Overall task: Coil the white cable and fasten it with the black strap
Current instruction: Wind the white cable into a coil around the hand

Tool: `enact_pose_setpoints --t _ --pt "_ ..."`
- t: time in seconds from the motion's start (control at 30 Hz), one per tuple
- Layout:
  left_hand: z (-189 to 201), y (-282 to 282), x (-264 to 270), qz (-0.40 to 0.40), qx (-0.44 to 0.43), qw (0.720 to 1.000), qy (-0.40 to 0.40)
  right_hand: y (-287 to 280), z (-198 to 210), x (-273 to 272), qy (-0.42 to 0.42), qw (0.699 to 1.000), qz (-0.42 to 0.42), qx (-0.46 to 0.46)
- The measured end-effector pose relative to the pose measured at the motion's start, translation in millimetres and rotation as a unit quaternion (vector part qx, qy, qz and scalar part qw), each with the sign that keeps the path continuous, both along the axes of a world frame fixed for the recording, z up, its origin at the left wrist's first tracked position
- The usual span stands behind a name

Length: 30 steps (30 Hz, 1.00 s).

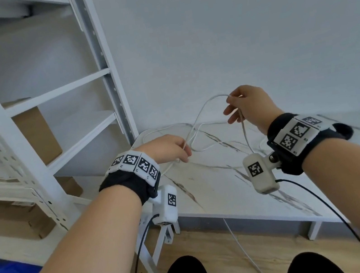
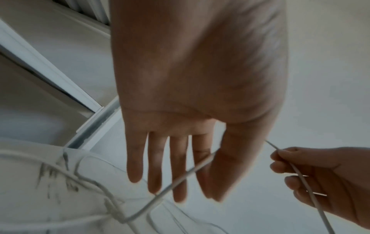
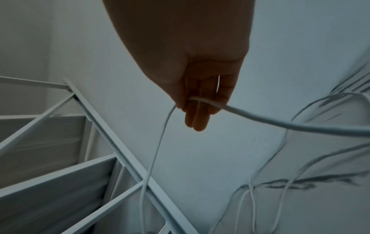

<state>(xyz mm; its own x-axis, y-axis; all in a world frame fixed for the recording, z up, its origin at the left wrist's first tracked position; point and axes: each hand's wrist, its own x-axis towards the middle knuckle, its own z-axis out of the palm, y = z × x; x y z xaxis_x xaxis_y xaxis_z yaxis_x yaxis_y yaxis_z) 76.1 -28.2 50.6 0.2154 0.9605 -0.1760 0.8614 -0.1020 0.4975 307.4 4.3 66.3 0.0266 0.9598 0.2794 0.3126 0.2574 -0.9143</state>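
- White thin cable (image 1: 203,108) is pinched at a raised loop by the right hand (image 1: 250,107), fingers curled round it, held above the table.
- Left hand (image 1: 166,148) lower and to the left, fingers straight in the wrist view; cable runs between thumb and forefinger, pinch or not I cannot tell.
- Hands apart, cable spanning between them.
- Rest of cable lies in loose loops on the white marble-patterned table (image 1: 218,187); one strand hangs over the near edge to the wooden floor (image 1: 216,244).
- White metal shelving rack (image 1: 101,73) stands left of the table, brown cardboard boxes (image 1: 35,134) on it.
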Motion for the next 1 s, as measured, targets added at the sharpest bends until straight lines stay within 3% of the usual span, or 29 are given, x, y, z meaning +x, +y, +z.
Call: enact_pose_setpoints --t 0.17,0.27,0.37,0.47,0.53,0.63,0.73,1.0 --pt "-5 13 18 0.002 0.034 0.999 -0.013 2 5 25 0.094 0.991 -0.09 0.003" --pt "-3 23 35 0.03 0.026 0.987 -0.153 5 2 41 0.11 0.985 -0.134 -0.006" --pt "4 28 58 0.037 0.044 0.956 -0.286 7 -5 54 0.079 0.986 -0.149 -0.015" --pt "14 28 83 0.019 0.045 0.929 -0.367 8 -10 62 0.065 0.985 -0.159 -0.032" --pt "19 29 97 -0.008 0.026 0.926 -0.376 8 -11 66 0.03 0.98 -0.193 -0.037" --pt "27 31 114 -0.042 0.011 0.934 -0.355 6 -12 73 -0.126 0.963 -0.24 -0.002" --pt "32 29 125 -0.064 -0.013 0.932 -0.357 4 -12 77 -0.197 0.953 -0.226 0.05" --pt "41 24 130 -0.11 -0.106 0.885 -0.44 8 -10 83 -0.17 0.952 -0.252 0.045"
